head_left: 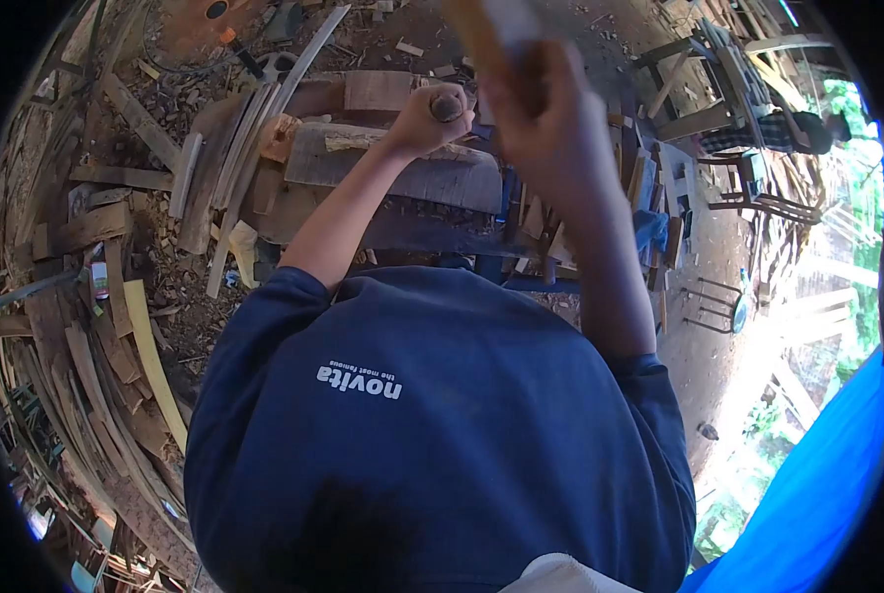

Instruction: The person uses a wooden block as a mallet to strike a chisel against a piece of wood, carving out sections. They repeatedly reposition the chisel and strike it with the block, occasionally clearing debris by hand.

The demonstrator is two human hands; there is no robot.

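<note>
My left hand (424, 127) is closed around an upright tool handle, its round wooden end (446, 107) showing above the fist; the lower part of the tool is hidden. Below that fist lies a thick wooden plank (392, 176) with a ragged, pale split piece (353, 140) along its top. Raised close to the camera on the right, my right hand (550, 119) grips a pale wooden piece (496, 28), smeared by motion and cut off by the top edge.
Boards and scraps (86, 366) are piled on the left. An orange-and-black tool (234, 44) lies at the top left. On the right stand a wooden chair (758, 188) and a stool (738, 311); a person in a checked shirt (773, 133) is beyond. Blue sheeting (807, 484) hangs at lower right.
</note>
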